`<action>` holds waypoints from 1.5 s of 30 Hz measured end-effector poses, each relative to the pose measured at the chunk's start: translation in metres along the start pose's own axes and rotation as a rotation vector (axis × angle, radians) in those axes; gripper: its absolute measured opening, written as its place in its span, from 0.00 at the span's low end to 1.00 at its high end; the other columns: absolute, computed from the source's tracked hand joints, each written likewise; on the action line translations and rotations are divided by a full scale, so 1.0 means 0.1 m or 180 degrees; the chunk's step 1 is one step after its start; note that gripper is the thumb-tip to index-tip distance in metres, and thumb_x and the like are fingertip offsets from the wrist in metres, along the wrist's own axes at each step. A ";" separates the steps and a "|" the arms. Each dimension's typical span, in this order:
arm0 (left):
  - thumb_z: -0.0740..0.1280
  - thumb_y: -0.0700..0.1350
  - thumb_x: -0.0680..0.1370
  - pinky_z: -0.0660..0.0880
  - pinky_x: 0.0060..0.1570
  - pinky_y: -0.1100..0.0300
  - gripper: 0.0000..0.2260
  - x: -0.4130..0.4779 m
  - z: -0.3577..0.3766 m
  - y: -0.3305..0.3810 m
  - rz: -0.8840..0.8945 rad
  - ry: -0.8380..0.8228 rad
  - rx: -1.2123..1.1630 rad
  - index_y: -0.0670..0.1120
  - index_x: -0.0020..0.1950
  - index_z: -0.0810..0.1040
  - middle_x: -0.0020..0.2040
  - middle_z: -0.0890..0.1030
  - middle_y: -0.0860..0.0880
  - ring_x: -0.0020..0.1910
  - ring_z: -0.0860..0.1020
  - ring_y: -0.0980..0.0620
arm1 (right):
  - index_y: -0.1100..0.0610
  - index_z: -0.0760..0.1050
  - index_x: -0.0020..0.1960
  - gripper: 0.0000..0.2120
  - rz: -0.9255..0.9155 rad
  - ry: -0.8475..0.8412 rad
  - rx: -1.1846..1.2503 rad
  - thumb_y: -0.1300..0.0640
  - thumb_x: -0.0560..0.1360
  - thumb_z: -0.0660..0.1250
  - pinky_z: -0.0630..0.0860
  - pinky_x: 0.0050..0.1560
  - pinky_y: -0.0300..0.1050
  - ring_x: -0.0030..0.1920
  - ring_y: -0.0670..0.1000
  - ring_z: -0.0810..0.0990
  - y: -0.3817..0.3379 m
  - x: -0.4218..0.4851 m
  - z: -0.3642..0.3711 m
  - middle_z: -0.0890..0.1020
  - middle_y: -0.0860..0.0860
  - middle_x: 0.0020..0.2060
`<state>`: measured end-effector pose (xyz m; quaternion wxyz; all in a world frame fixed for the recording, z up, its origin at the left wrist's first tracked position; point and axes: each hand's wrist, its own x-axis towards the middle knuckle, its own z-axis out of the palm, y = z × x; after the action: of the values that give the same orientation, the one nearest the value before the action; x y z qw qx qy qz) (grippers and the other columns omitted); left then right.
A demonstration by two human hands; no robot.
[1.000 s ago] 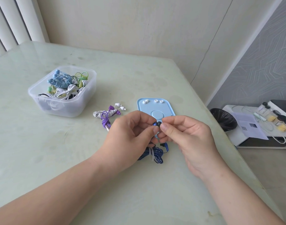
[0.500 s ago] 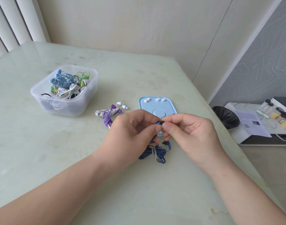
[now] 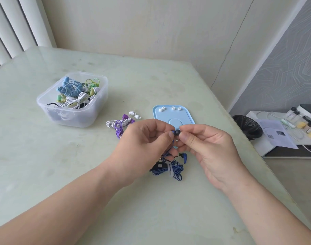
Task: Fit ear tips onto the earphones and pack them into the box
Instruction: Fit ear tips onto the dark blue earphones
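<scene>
**Hands meet at a blue earbud above the tray**

The two hands come together just over the table (image 3: 45,156), fingertips nearly touching. The left hand (image 3: 144,144) pinches a blue earbud (image 3: 173,132) between thumb and forefinger, and the right hand (image 3: 209,147) pinches a dark ear tip (image 3: 177,132) pressed against that bud's end. Whether the tip is fully seated I cannot tell.

From the bud a thin blue cable drops to a tied blue coil (image 3: 168,169) lying on the table beneath the hands, with the second blue bud (image 3: 185,157) beside it.

Just behind the fingers lies a light blue tray (image 3: 188,115) with three white ear tips (image 3: 173,108) along its far edge. Left of it lies a purple and white earphone bundle (image 3: 119,125). Farther left stands the clear plastic box (image 3: 75,115), holding blue, green and white earphone bundles (image 3: 71,89).
</scene>
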<state>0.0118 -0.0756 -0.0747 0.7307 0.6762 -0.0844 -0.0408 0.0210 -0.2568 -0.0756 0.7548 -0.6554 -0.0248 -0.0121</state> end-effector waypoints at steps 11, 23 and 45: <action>0.69 0.38 0.82 0.83 0.45 0.56 0.06 0.00 -0.02 -0.02 -0.0053 -0.0113 0.0181 0.41 0.54 0.85 0.44 0.87 0.42 0.41 0.86 0.47 | 0.69 0.82 0.55 0.15 0.0562 -0.0442 0.0285 0.64 0.70 0.72 0.80 0.57 0.62 0.47 0.65 0.82 -0.03 0.01 -0.05 0.83 0.69 0.48; 0.66 0.35 0.83 0.85 0.46 0.52 0.07 0.00 -0.03 -0.06 0.0163 -0.0193 0.0586 0.41 0.55 0.83 0.43 0.87 0.44 0.41 0.86 0.47 | 0.63 0.84 0.42 0.08 0.0614 -0.0372 0.0109 0.64 0.63 0.76 0.81 0.39 0.44 0.36 0.54 0.83 -0.09 0.00 -0.07 0.84 0.61 0.38; 0.74 0.44 0.78 0.83 0.45 0.52 0.08 0.06 -0.03 -0.10 -0.0381 0.0257 -0.0218 0.39 0.48 0.83 0.40 0.85 0.41 0.41 0.86 0.41 | 0.48 0.85 0.43 0.06 -0.0227 -0.0670 -0.3136 0.60 0.74 0.77 0.72 0.39 0.32 0.36 0.43 0.77 -0.09 -0.04 -0.19 0.80 0.46 0.41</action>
<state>0.0192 -0.0747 -0.0848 0.7525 0.6558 -0.0128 -0.0599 0.0170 -0.2766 -0.0697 0.3483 -0.9302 -0.1146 0.0180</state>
